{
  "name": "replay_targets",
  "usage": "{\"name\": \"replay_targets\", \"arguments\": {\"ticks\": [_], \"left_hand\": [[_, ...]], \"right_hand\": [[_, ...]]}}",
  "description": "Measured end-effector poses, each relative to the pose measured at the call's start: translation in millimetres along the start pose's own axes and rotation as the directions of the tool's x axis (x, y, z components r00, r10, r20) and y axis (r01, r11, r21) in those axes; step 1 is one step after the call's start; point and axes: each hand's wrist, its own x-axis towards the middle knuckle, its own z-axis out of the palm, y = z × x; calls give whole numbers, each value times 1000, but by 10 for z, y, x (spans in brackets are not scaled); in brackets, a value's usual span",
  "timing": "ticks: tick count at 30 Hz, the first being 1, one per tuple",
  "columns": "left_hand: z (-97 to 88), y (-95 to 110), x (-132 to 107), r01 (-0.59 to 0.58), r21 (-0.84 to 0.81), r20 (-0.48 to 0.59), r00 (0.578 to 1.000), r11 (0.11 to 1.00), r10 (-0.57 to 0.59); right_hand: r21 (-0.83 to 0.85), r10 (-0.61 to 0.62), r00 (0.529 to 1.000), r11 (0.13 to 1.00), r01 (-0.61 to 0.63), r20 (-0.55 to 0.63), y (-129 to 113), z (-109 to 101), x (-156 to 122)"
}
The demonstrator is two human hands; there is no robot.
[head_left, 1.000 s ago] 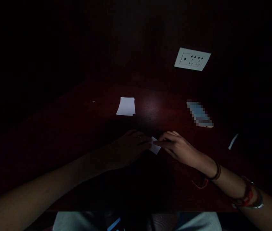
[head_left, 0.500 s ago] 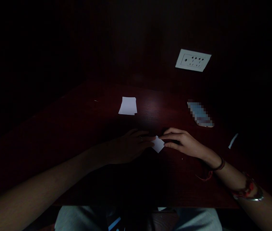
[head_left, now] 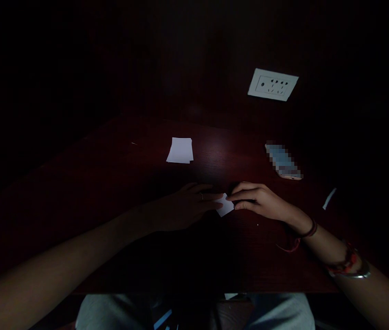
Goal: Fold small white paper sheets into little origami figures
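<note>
While left hand [head_left: 184, 209] stays on small paper [head_left: 226, 209], right hand [head_left: 266, 201] withdrew to edge.

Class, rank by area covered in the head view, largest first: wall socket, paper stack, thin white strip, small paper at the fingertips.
1. Wall socket
2. Paper stack
3. Small paper, partly hidden
4. Thin white strip

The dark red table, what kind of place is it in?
Probably a dim room indoors, though I can't tell whether it's a home or an office. A socket plate sits behind the dark red table, and what looks like a phone lies on top.
</note>
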Motion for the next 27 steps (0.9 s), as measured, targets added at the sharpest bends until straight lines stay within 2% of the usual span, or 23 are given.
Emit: {"name": "replay_targets", "arguments": {"ticks": [5,13,22,27], "left_hand": [[-18,7,11,9,-16,9,1000,1000,-9],[-67,67,38,-28,-29,-103,994,999,25],[-68,32,3,-41,-21,-22,999,999,41],[-63,30,1,-13,-58,-8,1000,998,12]], "right_hand": [[-24,-30,1000,999,30,4,18,5,-9],[-169,-77,997,983,78,17,1,4,15],[-185,-80,996,979,84,32,23,3,-6],[-415,-152,988,897,152,32,7,1,-18]]}}
